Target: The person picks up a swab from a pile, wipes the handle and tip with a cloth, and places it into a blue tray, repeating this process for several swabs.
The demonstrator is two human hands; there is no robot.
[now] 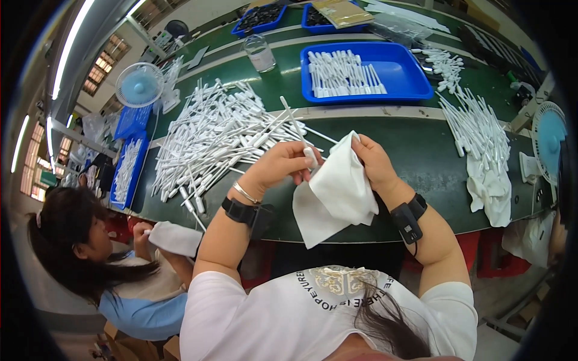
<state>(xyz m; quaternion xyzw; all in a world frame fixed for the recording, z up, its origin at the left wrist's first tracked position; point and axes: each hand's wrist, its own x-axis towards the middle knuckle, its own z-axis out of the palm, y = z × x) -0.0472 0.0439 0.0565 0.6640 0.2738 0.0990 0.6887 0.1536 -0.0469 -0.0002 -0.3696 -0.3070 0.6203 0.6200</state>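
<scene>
My left hand [284, 163] is closed on a white plastic stick [293, 121], gripped near its thicker end, with the thin shaft pointing up and away. A white cloth [337, 195] hangs from my right hand [373, 157], pinched at its upper edge and draped between my hands. The cloth's left part lies right beside the stick's thick end; whether they touch I cannot tell. Just left of my left hand spreads a large loose pile of similar white sticks [211, 135] on the green work table [391, 129].
A blue tray [403, 75] with rows of white sticks stands beyond my hands. At right lie more sticks [475, 123] and another white cloth [490, 192]. A glass jar [260, 55] and fans [139, 84] stand around. A co-worker [126, 271] sits at left holding a white cloth.
</scene>
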